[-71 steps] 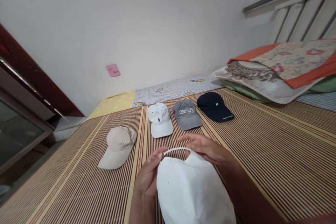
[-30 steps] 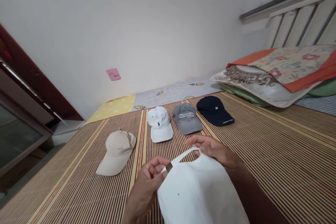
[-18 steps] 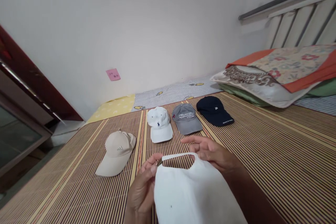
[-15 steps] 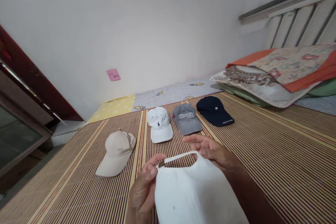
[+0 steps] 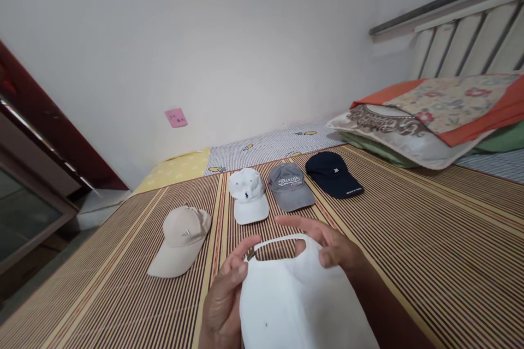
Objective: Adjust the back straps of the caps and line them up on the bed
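Observation:
Close in front of me is a plain white baseball cap (image 5: 282, 300), its back strap and opening turned away from me. My left hand (image 5: 227, 289) pinches the cap's left edge by the metal buckle. On the other side, my right hand (image 5: 331, 242) grips the edge of the opening, thumb on the fabric and index finger stretched out past the strap. Beyond my hands lie a white cap with a dark logo (image 5: 249, 193), a grey cap with white lettering (image 5: 290, 185) and a navy cap (image 5: 333, 174). A beige cap (image 5: 180, 242) rests to the left.
A striped bamboo mat (image 5: 110, 278) covers the bed. Pillows (image 5: 409, 125) under a flowered orange-edged cloth (image 5: 446, 103) lie at the back right, below a radiator (image 5: 470, 38). A pink note (image 5: 176, 118) sticks to the wall.
My right thumb has shifted onto the cap's fabric, and my right index finger reaches further left over the strap. The strap bows up more. My left hand keeps its hold.

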Tool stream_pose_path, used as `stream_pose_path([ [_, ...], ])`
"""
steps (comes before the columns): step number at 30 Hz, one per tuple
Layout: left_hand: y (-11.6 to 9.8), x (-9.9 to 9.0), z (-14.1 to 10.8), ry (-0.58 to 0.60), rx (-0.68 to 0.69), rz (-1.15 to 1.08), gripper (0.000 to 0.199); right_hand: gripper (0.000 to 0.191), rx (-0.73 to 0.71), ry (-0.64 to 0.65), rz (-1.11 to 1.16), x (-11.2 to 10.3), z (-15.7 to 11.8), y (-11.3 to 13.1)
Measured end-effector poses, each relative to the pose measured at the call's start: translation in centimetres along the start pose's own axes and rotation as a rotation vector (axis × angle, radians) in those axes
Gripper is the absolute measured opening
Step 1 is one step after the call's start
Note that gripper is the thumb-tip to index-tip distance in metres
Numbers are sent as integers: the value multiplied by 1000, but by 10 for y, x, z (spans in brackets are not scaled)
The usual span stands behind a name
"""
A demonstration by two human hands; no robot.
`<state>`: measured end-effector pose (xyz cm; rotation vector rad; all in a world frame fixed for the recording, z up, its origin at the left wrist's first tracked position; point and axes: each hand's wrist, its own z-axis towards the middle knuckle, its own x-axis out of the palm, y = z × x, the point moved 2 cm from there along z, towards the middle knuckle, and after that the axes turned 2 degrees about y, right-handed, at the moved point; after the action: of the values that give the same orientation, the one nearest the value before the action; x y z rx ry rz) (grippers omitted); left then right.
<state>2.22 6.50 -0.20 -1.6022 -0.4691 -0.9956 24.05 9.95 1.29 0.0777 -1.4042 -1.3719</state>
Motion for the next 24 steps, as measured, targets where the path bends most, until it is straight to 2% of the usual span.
stream_pose_path([
  [4, -1, 5, -1, 12, -4, 3, 44, 79, -86, -96, 10, 3, 1, 1],
  [8, -2, -1, 2, 84, -7, 5, 43, 73, -160, -182, 46, 2, 6, 0],
  [12, -3, -5, 3, 106, -3, 11, 42, 66, -162, -215, 99, -4, 7, -4],
  [18, -3, 0, 6, 72, 5, 30, 42, 66, -120, -235, 48, -8, 6, -4],
  [24, -5, -1, 10, -35, 5, 69, 36, 67, -111, -254, 46, -10, 6, -6],
])
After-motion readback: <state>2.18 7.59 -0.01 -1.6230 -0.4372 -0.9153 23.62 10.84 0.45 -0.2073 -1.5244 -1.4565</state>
